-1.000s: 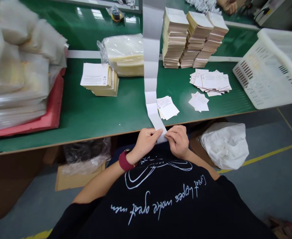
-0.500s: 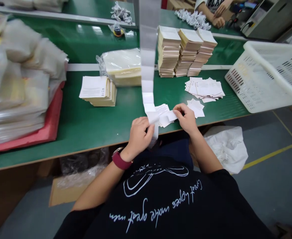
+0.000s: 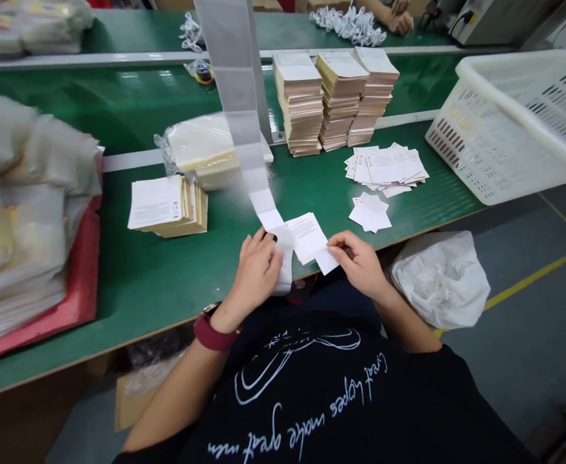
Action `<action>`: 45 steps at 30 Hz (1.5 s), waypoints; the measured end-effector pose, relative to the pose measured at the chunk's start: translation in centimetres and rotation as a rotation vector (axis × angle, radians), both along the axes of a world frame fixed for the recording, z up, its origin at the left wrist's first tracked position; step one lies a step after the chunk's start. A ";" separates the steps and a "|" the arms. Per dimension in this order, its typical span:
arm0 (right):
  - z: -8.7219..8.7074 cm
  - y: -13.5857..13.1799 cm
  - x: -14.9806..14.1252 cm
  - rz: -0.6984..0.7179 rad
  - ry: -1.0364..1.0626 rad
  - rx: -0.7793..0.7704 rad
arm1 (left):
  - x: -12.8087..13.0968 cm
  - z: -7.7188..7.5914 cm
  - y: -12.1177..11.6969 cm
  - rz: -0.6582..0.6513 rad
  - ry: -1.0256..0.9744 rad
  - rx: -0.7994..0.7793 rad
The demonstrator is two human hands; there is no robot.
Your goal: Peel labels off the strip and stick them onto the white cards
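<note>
A long white label strip point(image 3: 246, 129) hangs down from above and bends over the table's front edge. My left hand point(image 3: 257, 267) grips this strip near its lower bend, thumb along its face. In my right hand point(image 3: 355, 258), pinched between thumb and fingertips, is a small white label point(image 3: 327, 260). The label lies at the lower right corner of a small pile of printed cards point(image 3: 306, 237), which rests between my hands at the table edge. Whether the label touches the top card I cannot tell.
Beyond the cards lie a small white pile point(image 3: 370, 212) and a fanned card pile point(image 3: 387, 166). Tall card stacks point(image 3: 298, 106) stand behind, a white basket point(image 3: 499, 129) to the right. Leftward are a card block point(image 3: 160, 203), a wrapped stack point(image 3: 200, 145) and bagged bundles point(image 3: 31, 193). A co-worker's hand point(image 3: 401, 22) shows far back.
My right hand has drawn the label away from the strip, down to the cards' lower corner. My left hand stays on the strip. The camera view has shifted.
</note>
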State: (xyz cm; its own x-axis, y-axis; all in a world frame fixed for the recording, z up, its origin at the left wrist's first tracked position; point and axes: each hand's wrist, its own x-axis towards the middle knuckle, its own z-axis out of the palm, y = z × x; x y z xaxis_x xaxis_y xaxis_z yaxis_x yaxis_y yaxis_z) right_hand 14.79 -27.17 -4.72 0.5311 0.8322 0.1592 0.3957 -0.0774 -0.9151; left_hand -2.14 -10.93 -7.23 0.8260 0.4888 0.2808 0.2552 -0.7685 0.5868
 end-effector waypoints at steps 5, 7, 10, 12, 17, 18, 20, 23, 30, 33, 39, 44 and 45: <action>-0.3 -0.5 -0.4 0.016 0.053 0.009 | 2.0 0.9 3.1 -0.146 0.183 -0.078; -0.4 -0.4 -0.3 0.010 0.060 0.012 | 2.4 1.4 3.6 -0.165 0.197 -0.121; -0.3 -0.6 -0.2 -0.002 0.057 0.009 | 2.2 1.7 3.1 -0.173 0.160 -0.166; -0.1 -0.8 -0.2 -0.031 0.031 0.000 | 1.4 1.6 2.1 -0.155 0.106 -0.220; 0.0 -0.4 0.3 -0.136 -0.117 -0.049 | -1.6 1.2 -1.6 0.321 -0.130 -0.190; -0.1 -0.1 0.5 -0.132 -0.150 -0.060 | -1.9 1.0 -2.3 0.423 -0.161 -0.142; -0.3 0.6 0.6 -0.099 -0.209 -0.075 | -2.2 0.4 -3.4 0.528 -0.184 -0.050; -0.6 1.5 0.6 -0.069 -0.274 -0.092 | -1.8 -0.1 -3.9 0.445 -0.185 0.118; -0.7 2.0 0.4 -0.041 -0.378 -0.126 | -1.3 0.5 -3.3 -0.024 0.015 0.456; -0.7 2.2 0.4 -0.041 -0.410 -0.145 | -1.4 0.6 -3.3 -0.033 0.035 0.460; -0.9 2.3 0.4 -0.029 -0.496 -0.148 | -1.2 0.4 -3.4 -0.035 0.064 0.484; -1.1 2.3 0.4 -0.008 -0.579 -0.141 | -1.0 0.6 -3.4 -0.048 0.082 0.536; -1.1 2.3 0.4 -0.007 -0.598 -0.143 | -1.0 0.7 -3.5 -0.049 0.089 0.541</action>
State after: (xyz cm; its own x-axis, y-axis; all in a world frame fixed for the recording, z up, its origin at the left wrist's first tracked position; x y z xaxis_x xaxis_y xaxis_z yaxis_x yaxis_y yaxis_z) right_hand 15.15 -24.84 -5.82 0.3901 0.8640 0.3183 0.8364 -0.1879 -0.5150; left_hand -3.11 -14.41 -6.53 0.8763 0.2542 0.4092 0.2420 -0.9668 0.0821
